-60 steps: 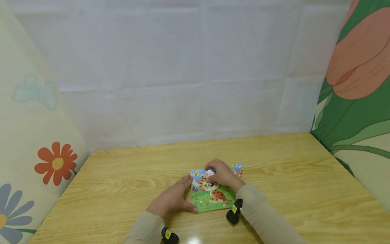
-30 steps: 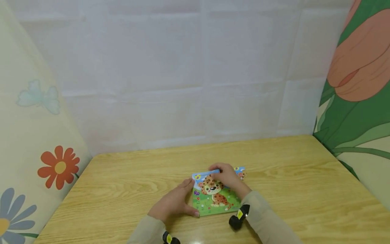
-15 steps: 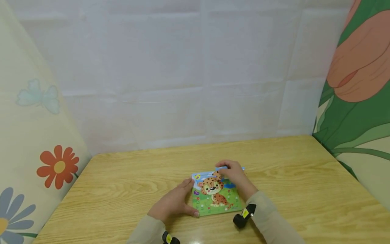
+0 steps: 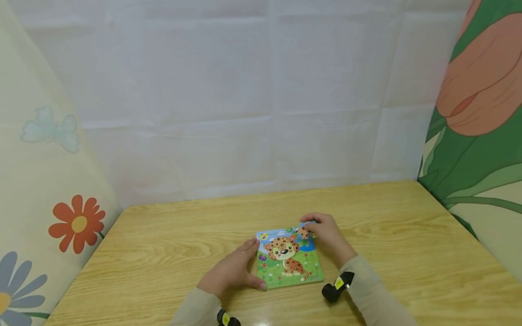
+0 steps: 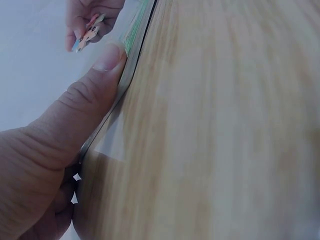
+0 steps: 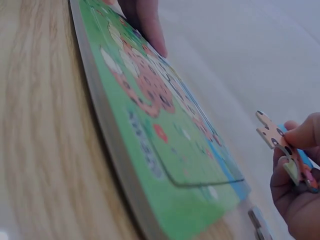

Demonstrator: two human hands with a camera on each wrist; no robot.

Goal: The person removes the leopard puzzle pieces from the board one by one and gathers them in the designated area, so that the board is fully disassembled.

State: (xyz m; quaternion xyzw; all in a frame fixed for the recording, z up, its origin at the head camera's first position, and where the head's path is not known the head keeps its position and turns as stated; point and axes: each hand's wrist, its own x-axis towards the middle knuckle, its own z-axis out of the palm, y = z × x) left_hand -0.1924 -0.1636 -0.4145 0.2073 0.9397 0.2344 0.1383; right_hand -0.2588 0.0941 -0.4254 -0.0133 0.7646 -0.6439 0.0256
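Note:
A square jigsaw board point(image 4: 285, 269) with a leopard cub on grass lies on the table. My left hand point(image 4: 230, 269) holds its left side, with the thumb at the near corner and the fingers by the far corner. In the left wrist view the thumb point(image 5: 95, 82) presses against the board's edge. My right hand point(image 4: 328, 233) pinches a spotted jigsaw piece point(image 4: 303, 232) over the board's far right corner. From the right wrist view, that piece point(image 6: 280, 142) is tilted and raised above the board, between thumb and fingers.
The edge of another small piece point(image 6: 260, 224) shows beyond the board in the right wrist view. The wooden table point(image 4: 171, 244) meets a white sheet point(image 4: 212, 113) at the back. Flower-printed panels point(image 4: 485, 90) stand at both sides.
My right hand has moved right, from the board's far middle to its far right corner, carrying the spotted piece. The loose piece at the right is no longer visible. My left hand stays on the board.

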